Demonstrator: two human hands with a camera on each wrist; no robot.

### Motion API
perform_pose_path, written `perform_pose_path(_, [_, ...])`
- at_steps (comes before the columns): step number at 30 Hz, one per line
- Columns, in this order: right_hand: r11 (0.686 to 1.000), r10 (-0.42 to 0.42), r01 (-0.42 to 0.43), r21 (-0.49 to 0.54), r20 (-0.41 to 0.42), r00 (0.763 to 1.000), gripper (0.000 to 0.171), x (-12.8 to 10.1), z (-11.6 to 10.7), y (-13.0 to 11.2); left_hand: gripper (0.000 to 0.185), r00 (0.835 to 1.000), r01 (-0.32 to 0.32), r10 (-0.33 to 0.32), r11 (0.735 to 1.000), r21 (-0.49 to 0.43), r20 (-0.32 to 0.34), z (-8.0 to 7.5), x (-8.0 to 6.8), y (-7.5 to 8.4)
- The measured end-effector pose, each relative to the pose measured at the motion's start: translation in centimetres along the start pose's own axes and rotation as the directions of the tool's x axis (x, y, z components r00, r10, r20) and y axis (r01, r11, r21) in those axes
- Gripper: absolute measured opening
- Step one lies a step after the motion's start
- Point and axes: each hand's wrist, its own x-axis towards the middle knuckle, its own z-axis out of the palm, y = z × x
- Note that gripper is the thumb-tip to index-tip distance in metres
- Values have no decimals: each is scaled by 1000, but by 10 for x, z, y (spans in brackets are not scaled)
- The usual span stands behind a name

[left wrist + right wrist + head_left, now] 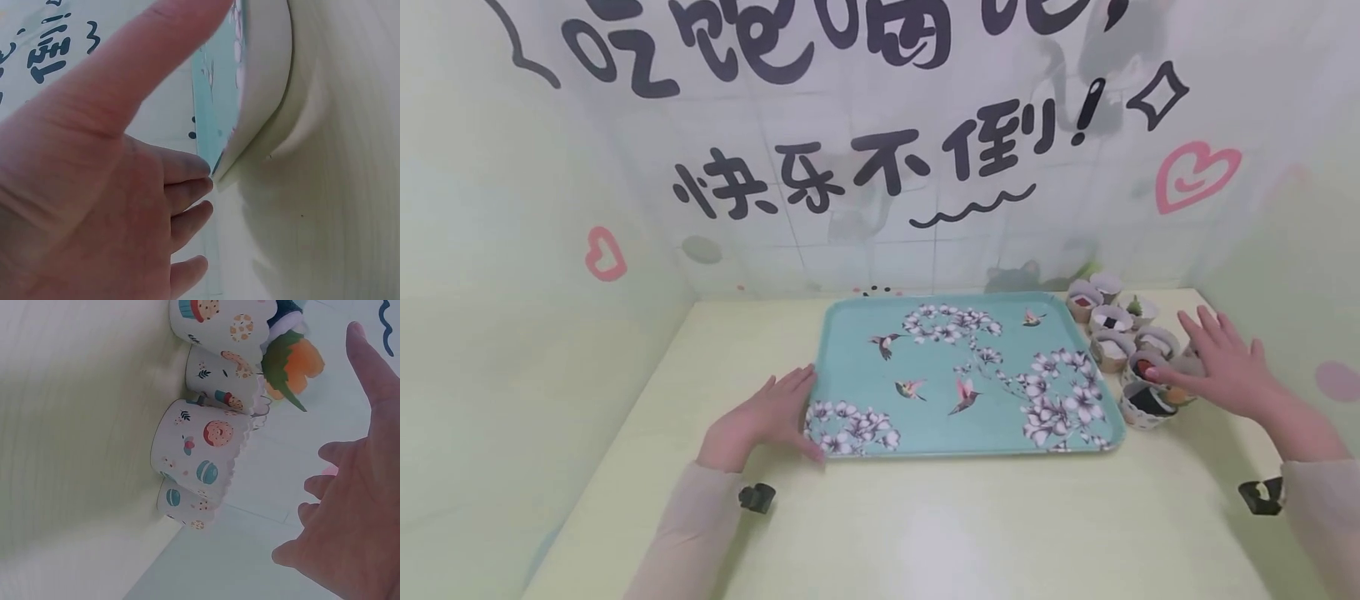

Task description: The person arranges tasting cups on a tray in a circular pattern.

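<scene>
R hand, fingers spread, may tip cups at frame right if lowered fast. L hand, thumb spread from fingers, could nudge tray.

The tray looks like smooth plastic with a soft sheen. At its three o'clock, the cups look like matt, printed paper. The tabletop appears smooth and faintly wood-grained, with a glossy glare at the tray's six o'clock; toward eight o'clock, the sleeve is matt cloth.
</scene>
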Motion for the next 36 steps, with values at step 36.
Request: perform_pose_path(36, [987, 56, -33, 160, -143, 988, 49, -61, 19, -14, 136, 999, 35, -35, 998, 49, 7, 4, -1, -3])
